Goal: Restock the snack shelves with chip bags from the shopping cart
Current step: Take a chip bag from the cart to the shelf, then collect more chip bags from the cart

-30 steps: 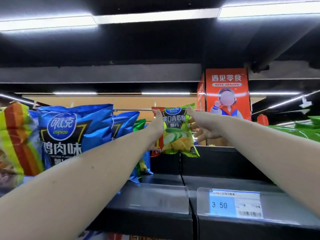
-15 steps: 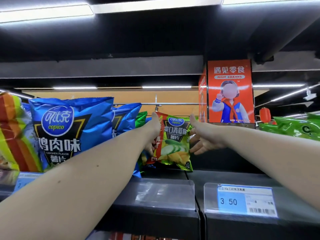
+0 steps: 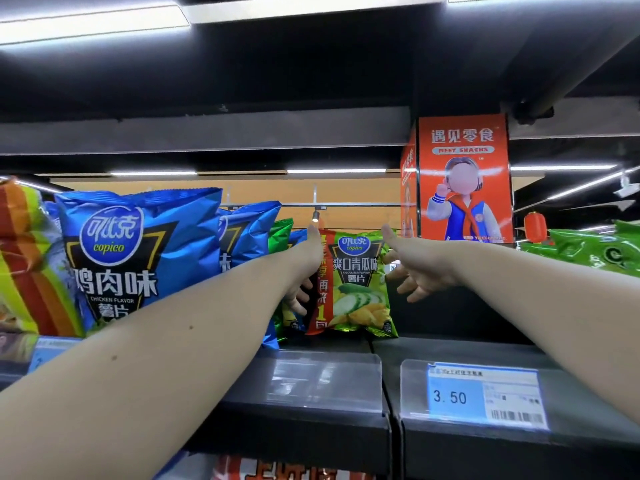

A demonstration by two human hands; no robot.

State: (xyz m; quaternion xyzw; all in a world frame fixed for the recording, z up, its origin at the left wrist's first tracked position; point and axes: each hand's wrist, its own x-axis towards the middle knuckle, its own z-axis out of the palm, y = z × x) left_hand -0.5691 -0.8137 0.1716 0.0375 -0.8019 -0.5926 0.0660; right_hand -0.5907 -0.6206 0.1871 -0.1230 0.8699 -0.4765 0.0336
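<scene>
A green cucumber-flavour chip bag point(image 3: 356, 292) with a red strip down its left side stands upright on the black shelf point(image 3: 450, 348), its bottom edge resting on the shelf board. My left hand point(image 3: 304, 268) is at the bag's left edge, thumb up against its top left corner and fingers spread beside it. At the right edge is my right hand point(image 3: 419, 265), its thumb tip at the top right corner and its fingers hanging apart just clear of the bag. Neither hand wraps around the bag. The shopping cart is out of view.
Blue chicken-flavour bags point(image 3: 131, 258) stand in a row left of the green bag, with a striped bag point(image 3: 24, 258) at the far left. More green bags point(image 3: 588, 251) lie at the right. A 3.50 price tag point(image 3: 485, 396) marks the shelf front. An orange sign point(image 3: 464, 178) hangs behind.
Both hands carried the green bag down from mid-air and stood it on the shelf. My fingers have loosened and spread at its sides.
</scene>
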